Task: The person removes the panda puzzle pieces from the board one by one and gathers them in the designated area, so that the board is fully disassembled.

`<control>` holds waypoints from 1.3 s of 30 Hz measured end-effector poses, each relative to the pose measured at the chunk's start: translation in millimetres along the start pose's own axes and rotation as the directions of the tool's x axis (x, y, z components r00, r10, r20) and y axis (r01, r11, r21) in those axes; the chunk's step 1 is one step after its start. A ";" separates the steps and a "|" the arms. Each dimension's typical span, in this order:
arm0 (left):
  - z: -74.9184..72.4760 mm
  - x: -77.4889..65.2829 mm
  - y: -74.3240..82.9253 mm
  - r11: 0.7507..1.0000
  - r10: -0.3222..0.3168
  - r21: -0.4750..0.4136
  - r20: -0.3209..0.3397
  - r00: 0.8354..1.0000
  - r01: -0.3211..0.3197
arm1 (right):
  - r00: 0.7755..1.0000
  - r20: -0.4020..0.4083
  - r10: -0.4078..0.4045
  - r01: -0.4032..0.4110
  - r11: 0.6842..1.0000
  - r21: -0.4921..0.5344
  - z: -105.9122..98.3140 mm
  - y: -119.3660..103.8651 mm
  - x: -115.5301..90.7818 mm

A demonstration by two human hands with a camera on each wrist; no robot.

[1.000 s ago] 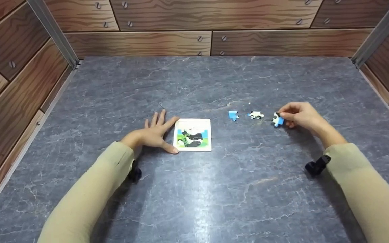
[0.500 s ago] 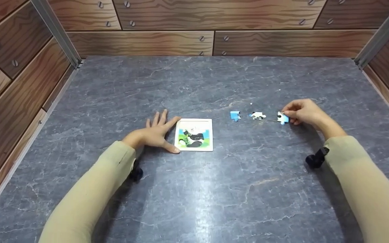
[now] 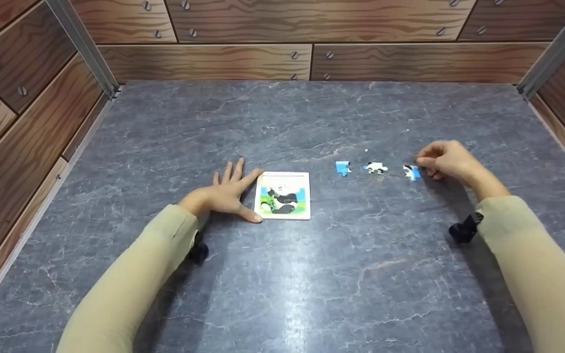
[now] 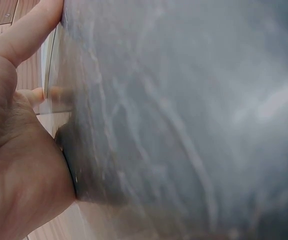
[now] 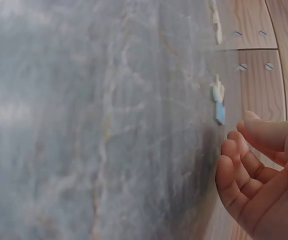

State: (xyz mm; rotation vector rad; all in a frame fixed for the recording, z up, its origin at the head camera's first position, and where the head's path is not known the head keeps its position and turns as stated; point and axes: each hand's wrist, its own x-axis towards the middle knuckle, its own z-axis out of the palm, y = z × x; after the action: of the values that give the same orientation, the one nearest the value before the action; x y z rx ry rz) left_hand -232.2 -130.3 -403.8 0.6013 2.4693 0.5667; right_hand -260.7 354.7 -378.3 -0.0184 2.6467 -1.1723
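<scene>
My left hand [image 3: 221,196] lies with spread fingers on the left of a square puzzle tray [image 3: 307,196], thumb and index finger at its left corners. A panda picture fills the tray's lower part; its upper part is pale. My right hand [image 3: 447,159] is just right of a blue, white and black puzzle piece [image 3: 414,172], fingers loosely curled and holding nothing. In the right wrist view, that piece [image 5: 219,111] lies just past the fingertips. Left of it lie a white and black piece [image 3: 375,167] and a blue piece [image 3: 343,167].
The grey marbled tabletop [image 3: 336,274] ends at wood-patterned walls [image 3: 204,61] at the back and sides. A tiny white speck [image 3: 366,150] lies behind the pieces. Black wrist cameras [image 3: 466,228] sit below the sleeves.
My right hand has turned the blue, white and black piece, let go of it and drawn slightly to the right. The left hand stays at the tray. The view has shifted slightly.
</scene>
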 end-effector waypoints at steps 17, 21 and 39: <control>-0.5 -0.1 1.0 1.000 0.008 0.009 -0.005 1.000 -0.008 | 0.993 0.069 -0.098 0.083 0.978 0.189 26.9 -20.2 -24.5; 0.2 0.1 0.8 1.000 0.009 0.012 -0.005 1.000 -0.009 | 0.992 0.084 -0.089 0.071 0.978 0.198 33.1 -23.6 -29.6; 0.0 0.6 2.2 1.000 -0.003 -0.004 0.010 1.000 0.003 | 0.978 0.164 -0.133 0.096 0.972 0.214 70.5 -53.5 -39.3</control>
State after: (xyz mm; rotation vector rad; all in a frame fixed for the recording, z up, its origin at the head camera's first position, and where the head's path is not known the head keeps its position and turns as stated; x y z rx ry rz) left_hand -232.0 -128.3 -403.0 0.5969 2.4590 0.5664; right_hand -211.2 271.5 -376.2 -0.2308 2.3871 -1.4063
